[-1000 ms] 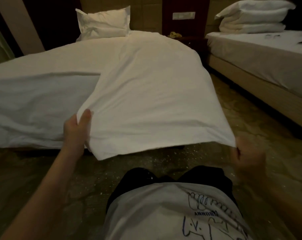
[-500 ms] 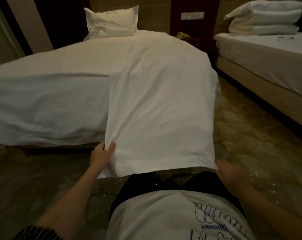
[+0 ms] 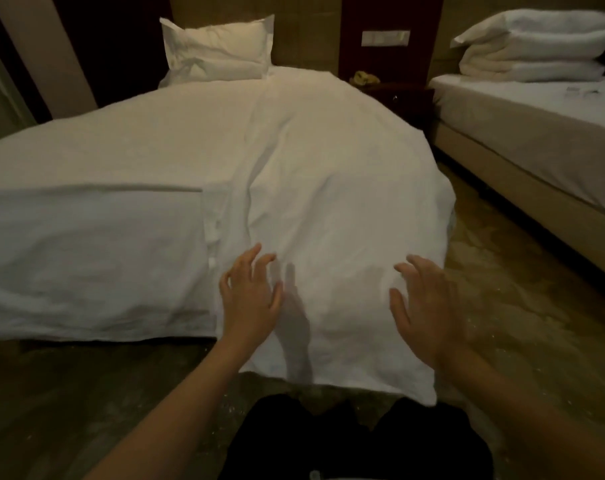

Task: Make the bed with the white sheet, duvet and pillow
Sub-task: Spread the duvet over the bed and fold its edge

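- A dim bedroom seen from the wearer's head, looking down the length of a bed (image 3: pixel 86 271) from its foot end.
- A white sheet (image 3: pixel 121 150) covers the mattress and drapes over the foot.
- A white duvet (image 3: pixel 329 188) lies in a long, narrow band along the right half of the bed. Its lower end hangs over the foot, and the hem sits at or just above the floor (image 3: pixel 519 306).
- A white pillow (image 3: pixel 218 50) leans against the headboard on the left side.
- The left hand (image 3: pixel 249 299) and right hand (image 3: pixel 422 306) are held in front of the hanging duvet end, one toward each side.
- Both hands' fingers (image 3: pixel 256 252) are spread and loose, grasping nothing. Whether the palms touch the cloth cannot be told.
- A second bed (image 3: pixel 536 161) with stacked bedding (image 3: pixel 536 50) stands to the right.
- Likely risk: with nothing held, the overhanging weight could pull the duvet off the foot onto the speckled floor and dirty the hem.
- Another risk: spreading from one end only could leave the duvet skewed, with the left half of the bed uncovered.
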{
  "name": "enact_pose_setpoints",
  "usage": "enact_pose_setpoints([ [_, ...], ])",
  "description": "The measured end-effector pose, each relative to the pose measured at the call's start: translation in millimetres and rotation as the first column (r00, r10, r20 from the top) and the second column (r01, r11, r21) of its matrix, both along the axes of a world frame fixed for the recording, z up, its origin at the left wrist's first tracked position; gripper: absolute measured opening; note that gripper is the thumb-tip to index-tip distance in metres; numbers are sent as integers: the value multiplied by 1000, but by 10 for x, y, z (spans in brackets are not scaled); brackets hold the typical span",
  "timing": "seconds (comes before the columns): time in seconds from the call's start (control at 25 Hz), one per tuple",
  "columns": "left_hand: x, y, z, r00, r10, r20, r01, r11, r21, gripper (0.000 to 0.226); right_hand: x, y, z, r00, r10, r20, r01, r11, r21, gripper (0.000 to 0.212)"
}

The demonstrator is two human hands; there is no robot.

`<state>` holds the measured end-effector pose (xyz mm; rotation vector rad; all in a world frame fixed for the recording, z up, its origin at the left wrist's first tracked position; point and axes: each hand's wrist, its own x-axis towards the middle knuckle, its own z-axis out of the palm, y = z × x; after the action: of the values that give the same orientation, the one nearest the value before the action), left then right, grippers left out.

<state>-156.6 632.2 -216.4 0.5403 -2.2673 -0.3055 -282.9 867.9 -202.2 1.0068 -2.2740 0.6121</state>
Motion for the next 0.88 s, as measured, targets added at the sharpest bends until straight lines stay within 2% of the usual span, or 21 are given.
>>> enact_pose_setpoints([
  [0.08,-323,-85,256,997,-74,30,77,989,-129,44,-226,-442,255,1000,0,-19,1,999,49,43],
  [0.2,-830,-378,569,975,-74,208,117,972,-205,52,-591,-1076,606,1000,-14,1,13,985,172,50],
  [0.32,-1233,-812,857,941,-23,339,67,991,-118,69,-895,-1508,794,998,8,64,-25,961,275,56],
  [0.48,-1072,-1507,882,907,182,380,-97,968,-233,69,-1385,-1617,939,997,2,81,-31,933,359,65],
  [0.56,-1000,-1746,992,880,248,405,-200,967,-158,68,-1712,-1707,1180,986,-28,164,-33,933,358,77],
  [0.6,-1095,-1860,1083,867,246,434,-235,969,-79,66,-1861,-1811,1279,969,-8,249,-83,932,353,83],
  [0.68,-1462,-2011,1316,837,311,451,-371,928,48,57,-2053,-2109,1314,955,21,296,-139,913,384,89],
  [0.76,-1840,-2159,1545,784,379,492,-505,850,151,56,-2105,-2416,1323,959,29,282,-168,859,484,86],
  [0.84,-2039,-2218,1543,728,441,526,-580,804,129,55,-2097,-2546,1245,965,23,260,-163,831,531,76],
  [0.88,-2069,-2192,1505,736,441,514,-573,810,124,52,-2086,-2559,1211,965,6,262,-151,830,537,73],
])
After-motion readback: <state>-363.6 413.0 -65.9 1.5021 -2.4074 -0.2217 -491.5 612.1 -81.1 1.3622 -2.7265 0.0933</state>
